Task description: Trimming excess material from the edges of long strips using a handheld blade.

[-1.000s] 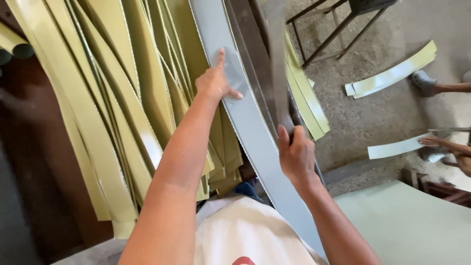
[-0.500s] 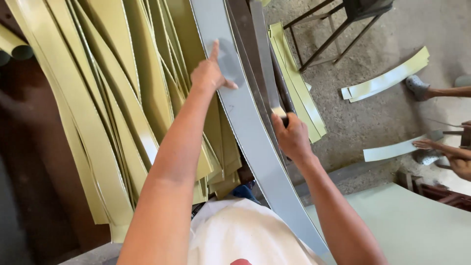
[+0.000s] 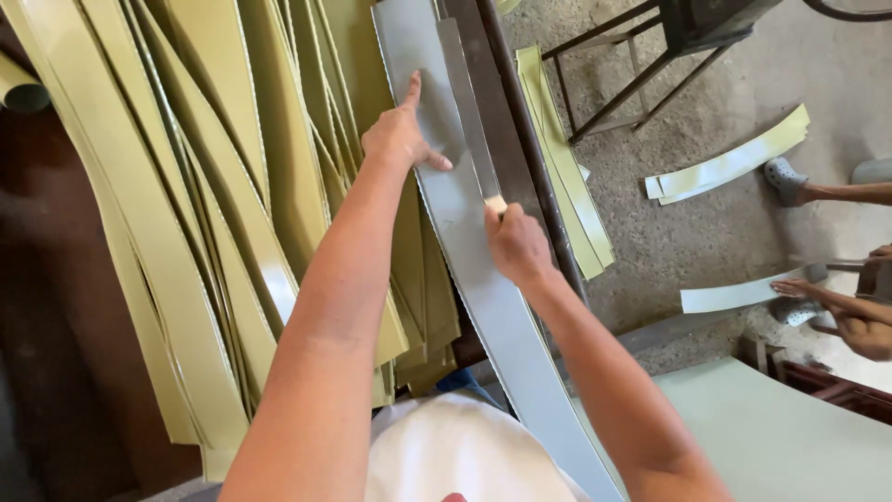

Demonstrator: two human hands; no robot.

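A long curved grey metal strip (image 3: pixel 483 297) runs from the top centre down to the lower right. My left hand (image 3: pixel 400 139) presses flat on its upper part, fingers spread, index finger pointing up the strip. My right hand (image 3: pixel 516 244) is closed around a small pale tool (image 3: pixel 496 203) that touches the strip's right edge. Beside that edge lies a narrower grey strip (image 3: pixel 465 102) against a dark metal bar (image 3: pixel 506 102).
A thick pile of curved olive-yellow strips (image 3: pixel 214 214) fills the left. More yellow strips (image 3: pixel 567 177) lie on the concrete floor, with a metal stand (image 3: pixel 641 65). At right another person's foot (image 3: pixel 785 181) and hand (image 3: pixel 859 325) work near pale curved pieces (image 3: pixel 734 163). A pale sheet (image 3: pixel 790 437) lies at lower right.
My left hand slid up the grey strip. My right hand moved up along the strip's right edge, closed on the small tool. The view shifted slightly.
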